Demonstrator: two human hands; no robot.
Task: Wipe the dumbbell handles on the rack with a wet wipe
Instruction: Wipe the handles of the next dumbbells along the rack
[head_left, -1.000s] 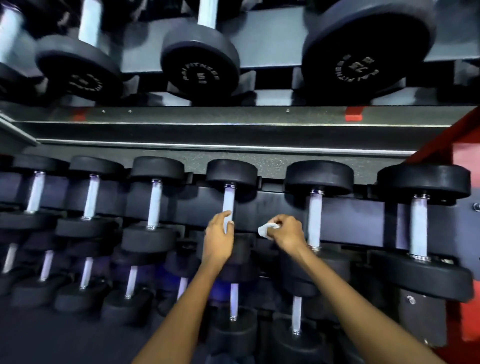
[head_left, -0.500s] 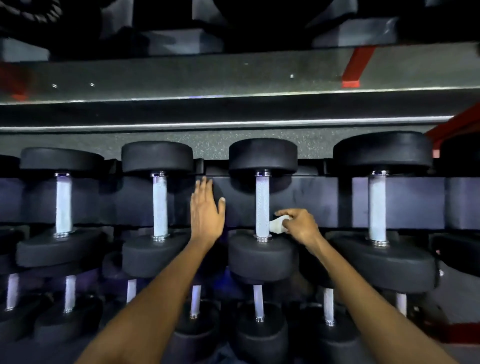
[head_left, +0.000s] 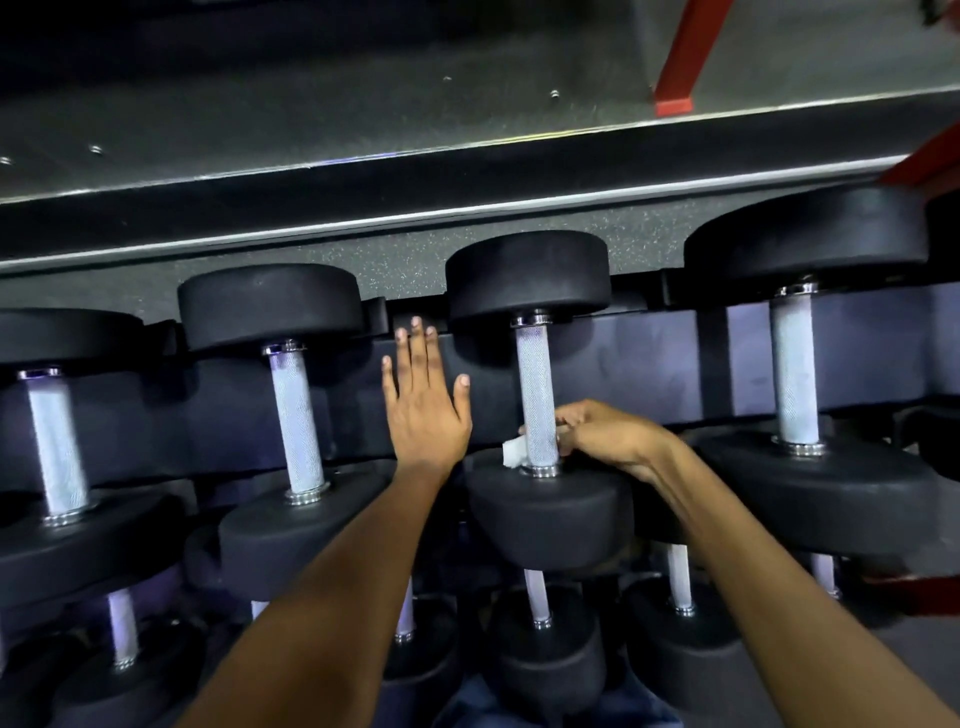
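Black dumbbells with knurled silver handles lie in a row on the dark rack (head_left: 649, 364). My right hand (head_left: 608, 434) curls around the lower end of one handle (head_left: 535, 379) near the middle, holding a white wet wipe (head_left: 514, 451) wrapped behind it; a corner of the wipe sticks out on the handle's left. My left hand (head_left: 423, 400) lies flat with straight fingers on the rack's panel, between that dumbbell and the one to its left (head_left: 293, 415). It holds nothing.
More dumbbells sit further left (head_left: 54, 441) and right (head_left: 792, 374), with a lower row (head_left: 537, 597) beneath my arms. A grey shelf edge (head_left: 467, 156) and a red frame post (head_left: 685, 57) run above the row.
The view has moved closer and tilted. My right hand has brought the wipe from beside the handle to wrapped around its lower end. My left hand stays flat on the rack.
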